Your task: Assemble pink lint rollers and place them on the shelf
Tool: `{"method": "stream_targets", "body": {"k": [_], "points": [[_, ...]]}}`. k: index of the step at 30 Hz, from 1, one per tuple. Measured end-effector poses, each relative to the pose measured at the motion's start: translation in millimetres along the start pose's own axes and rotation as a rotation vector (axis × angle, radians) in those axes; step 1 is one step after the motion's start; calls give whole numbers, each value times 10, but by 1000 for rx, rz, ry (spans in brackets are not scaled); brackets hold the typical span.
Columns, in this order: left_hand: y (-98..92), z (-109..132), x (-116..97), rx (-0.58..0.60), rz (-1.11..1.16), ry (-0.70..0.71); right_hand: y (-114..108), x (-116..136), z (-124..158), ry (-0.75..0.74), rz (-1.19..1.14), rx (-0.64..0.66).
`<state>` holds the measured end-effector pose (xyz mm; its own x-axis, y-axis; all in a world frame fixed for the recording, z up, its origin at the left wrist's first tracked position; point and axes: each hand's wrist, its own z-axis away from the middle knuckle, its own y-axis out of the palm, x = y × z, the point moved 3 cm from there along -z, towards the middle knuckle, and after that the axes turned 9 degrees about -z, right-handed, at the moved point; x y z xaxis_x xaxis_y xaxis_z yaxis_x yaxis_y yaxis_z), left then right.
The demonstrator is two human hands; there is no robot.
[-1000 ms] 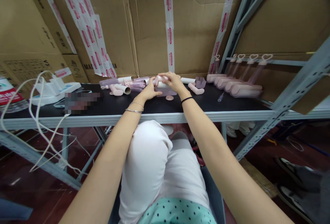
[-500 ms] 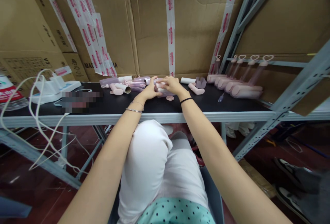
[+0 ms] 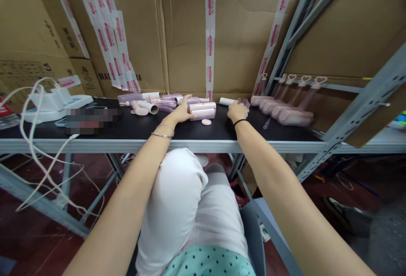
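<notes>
Near the middle of the black tabletop lies a pink rounded case (image 3: 203,111). My left hand (image 3: 182,111) grips its left end, with the thumb in front and the fingers behind. A small pink disc (image 3: 206,122) rests just in front of the case. Farther right, my right hand (image 3: 237,110) reaches down with curled fingers over the spot where a pink L-shaped piece lay. Whatever is under those fingers is hidden. A white tube (image 3: 227,101) lies directly left of this hand, and a translucent purple piece (image 3: 246,102) shows behind the fingertips.
At left are purple sleeves (image 3: 130,98), a pink L-shaped piece (image 3: 138,109) and an open-ended tube (image 3: 147,106). Several pink handled items (image 3: 294,117) stand at right, near a small purple piece (image 3: 266,124). White cables (image 3: 31,140) hang over the left edge. Cardboard (image 3: 184,39) walls the back.
My right hand has left the pink case and moved right, covering the L-shaped piece there. My left hand stays at the case's left end. The view has shifted slightly.
</notes>
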<state>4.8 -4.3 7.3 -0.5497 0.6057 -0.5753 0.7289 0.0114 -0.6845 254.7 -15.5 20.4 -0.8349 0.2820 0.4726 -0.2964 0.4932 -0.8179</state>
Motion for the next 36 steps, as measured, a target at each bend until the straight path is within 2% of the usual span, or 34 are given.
{"method": "stream_targets", "body": {"k": [2, 5, 9, 16, 19, 22, 28, 30, 31, 33, 35, 36], "points": [[1, 16, -33, 16, -28, -60, 72, -136, -43, 56, 3, 74], [2, 34, -73, 36, -26, -70, 70, -146, -44, -21, -42, 12], [5, 28, -87, 49, -45, -13, -24, -54, 3, -119, -158, -129], [-28, 23, -181, 46, -164, 142, -127, -52, 24, -148, -269, -153], [-28, 33, -216, 59, -174, 160, -118, -57, 40, -149, -262, -182], [-25, 35, -220, 49, -167, 148, -68, -70, 26, -104, -227, -140], [-15, 28, -178, 57, -183, 92, 55, -147, -18, 52, -226, 71], [-12, 31, -169, 60, -175, 79, 47, -153, 16, 88, -203, 72], [-10, 34, -167, 62, -173, 75, 14, -128, 42, 77, -190, 24], [-6, 39, -171, 64, -182, 79, -108, 22, 108, -49, -185, -140], [3, 38, -177, 62, -183, 102, -243, 335, 200, -307, -205, -270], [10, 34, -175, 64, -177, 111, -289, 548, 257, -463, -219, -282]]}}
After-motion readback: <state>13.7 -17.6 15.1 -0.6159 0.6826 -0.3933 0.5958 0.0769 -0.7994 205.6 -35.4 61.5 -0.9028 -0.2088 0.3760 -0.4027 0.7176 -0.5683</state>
